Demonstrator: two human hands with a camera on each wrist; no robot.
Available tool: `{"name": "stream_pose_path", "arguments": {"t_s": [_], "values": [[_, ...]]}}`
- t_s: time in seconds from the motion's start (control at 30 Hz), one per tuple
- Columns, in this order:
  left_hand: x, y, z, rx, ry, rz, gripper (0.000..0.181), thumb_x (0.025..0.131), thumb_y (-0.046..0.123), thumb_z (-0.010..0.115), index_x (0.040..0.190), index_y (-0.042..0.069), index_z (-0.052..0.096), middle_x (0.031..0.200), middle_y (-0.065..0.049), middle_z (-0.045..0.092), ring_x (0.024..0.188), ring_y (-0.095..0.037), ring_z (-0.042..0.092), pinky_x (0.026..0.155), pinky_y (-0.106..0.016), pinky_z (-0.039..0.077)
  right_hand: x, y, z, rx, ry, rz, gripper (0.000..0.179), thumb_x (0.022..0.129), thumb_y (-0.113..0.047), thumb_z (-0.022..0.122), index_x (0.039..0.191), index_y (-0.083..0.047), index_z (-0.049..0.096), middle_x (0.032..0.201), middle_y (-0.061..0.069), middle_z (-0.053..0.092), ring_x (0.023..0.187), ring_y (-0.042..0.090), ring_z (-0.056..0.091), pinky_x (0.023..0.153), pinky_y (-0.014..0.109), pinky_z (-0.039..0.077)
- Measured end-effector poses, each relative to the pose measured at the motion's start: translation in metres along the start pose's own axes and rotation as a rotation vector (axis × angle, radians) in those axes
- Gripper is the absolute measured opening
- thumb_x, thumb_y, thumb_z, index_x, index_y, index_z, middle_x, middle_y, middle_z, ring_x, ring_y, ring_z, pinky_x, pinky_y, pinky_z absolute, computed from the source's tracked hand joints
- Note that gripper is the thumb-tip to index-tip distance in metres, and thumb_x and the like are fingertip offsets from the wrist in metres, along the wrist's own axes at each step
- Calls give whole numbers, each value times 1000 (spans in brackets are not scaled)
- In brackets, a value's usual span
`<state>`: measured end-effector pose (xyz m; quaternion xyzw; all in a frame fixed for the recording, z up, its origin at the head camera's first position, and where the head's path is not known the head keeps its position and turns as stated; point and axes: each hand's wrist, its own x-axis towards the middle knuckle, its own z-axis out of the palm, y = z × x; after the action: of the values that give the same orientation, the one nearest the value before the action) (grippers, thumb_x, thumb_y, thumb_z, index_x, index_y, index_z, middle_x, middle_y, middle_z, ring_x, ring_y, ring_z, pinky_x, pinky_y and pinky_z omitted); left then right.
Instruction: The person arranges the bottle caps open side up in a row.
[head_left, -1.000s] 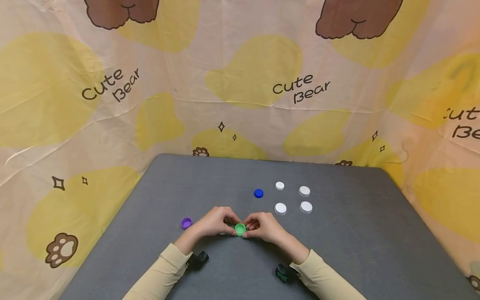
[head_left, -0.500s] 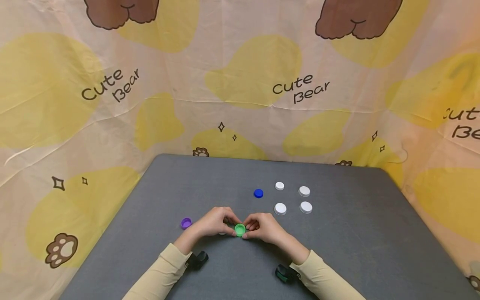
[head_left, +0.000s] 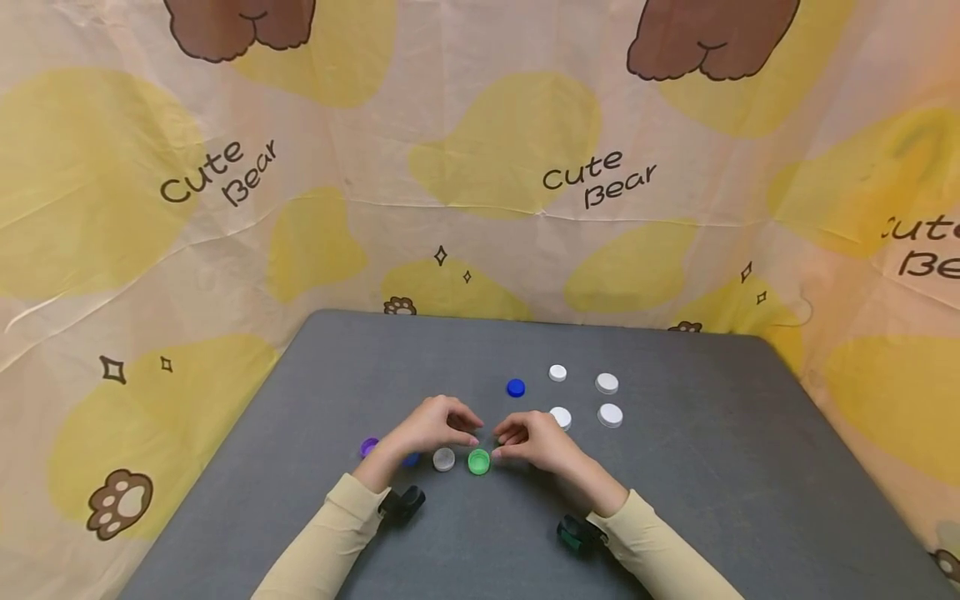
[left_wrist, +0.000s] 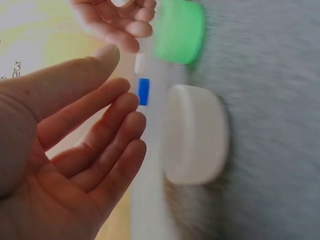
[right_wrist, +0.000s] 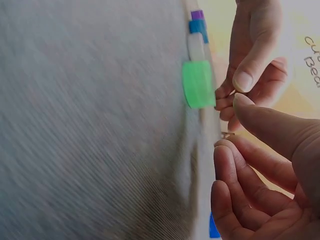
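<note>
A green bottle cap (head_left: 478, 462) lies hollow side up on the grey table, just below both hands in the head view. My left hand (head_left: 438, 425) is raised above and left of it, fingers relaxed and apart from the thumb, holding nothing. On the other side, my right hand (head_left: 534, 440) hovers with loosely bent fingers, also holding nothing. Left of the green cap sits a white cap (head_left: 443, 459), seen large beside the left fingers in the left wrist view. A blue cap (head_left: 410, 459) and a purple cap (head_left: 369, 448) continue the row, partly hidden by the left wrist.
Farther back on the grey table (head_left: 697, 417) are another blue cap (head_left: 516, 387) and several white caps, among them a white cap (head_left: 611, 415) at the right. A printed cloth (head_left: 480, 167) hangs behind the table's far edge.
Both hands have let go of the green cap and lifted up and away from it. The white cap and the near blue cap now show beside it.
</note>
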<state>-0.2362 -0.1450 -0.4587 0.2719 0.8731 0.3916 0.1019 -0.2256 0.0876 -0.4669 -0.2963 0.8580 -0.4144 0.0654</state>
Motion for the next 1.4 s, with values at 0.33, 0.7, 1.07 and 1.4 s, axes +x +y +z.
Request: {"name": "stream_pose_path", "arguments": {"t_s": [0.33,0.7,1.07,1.4], "values": [[29,5,-7,-32,110,-13,25,80,18,76,101,4,72,98,-11,72,81,-9,65,72,-24,52,15,9,-26,-58,95,68,31,75,-25,81,96,-4,71,82,0,71,74,9,66,66,20,51],[67,8,-5,-46,155,-94,22,79,15,77,98,6,73,90,-2,72,78,-9,63,72,-25,51,36,29,-44,-67,185,176,29,77,-21,79,98,-3,71,85,4,72,76,13,68,68,26,54],[97,0,3,-44,172,-164,21,78,17,79,95,7,74,88,-2,72,76,-10,63,70,-25,50,51,51,-49,-94,199,247,29,76,-23,80,97,-5,72,86,5,73,78,15,68,68,28,54],[110,-6,8,-1,154,-210,23,75,15,80,96,8,74,86,-2,72,75,-9,62,68,-23,47,57,57,-44,-148,193,275,30,73,-23,82,95,-6,73,83,4,72,76,14,66,69,28,51]]}}
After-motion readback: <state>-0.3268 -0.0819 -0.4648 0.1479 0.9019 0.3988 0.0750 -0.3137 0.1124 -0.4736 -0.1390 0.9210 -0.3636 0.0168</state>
